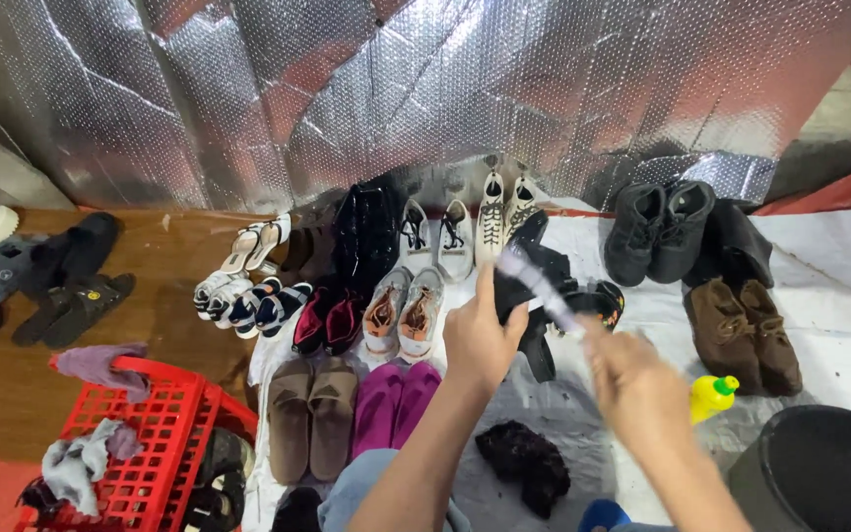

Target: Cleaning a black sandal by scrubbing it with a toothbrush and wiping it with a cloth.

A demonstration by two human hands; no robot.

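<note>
I am looking down at my 2 hands over a white sheet (839, 256) covered with shoes. My left hand (480, 340) is closing around a black shoe (529, 286), with the thumb pointing up along its side. The shoe is looking soft and dark, and it is hanging just above the sheet, near the middle. My right hand (637, 379) is gripping a long thin brush (544, 286), which is looking blurry and pale, and its far end is lying across the black shoe.

Just right of the black shoe, 2 brown fuzzy boots (741, 330) are sitting side by side. Behind those boots, 2 dark grey ankle shoes (657, 227) are standing against the shiny, bumpy silver wall (396, 89). Below the boots, a small yellow bottle with a green cap (713, 394) is lying beside a round black bucket (819, 468).

Left of the black shoe, 2 grey sneakers with orange insides (404, 310) are resting in a row. Nearer to me than those, 2 purple slippers (396, 399) and 2 flat brown slippers (309, 409) are lying smooth and plain. A dark fluffy lump (524, 463) is sitting below the black shoe. Far to the left, a red plastic basket (150, 433) with square holes is holding grey rags.
</note>
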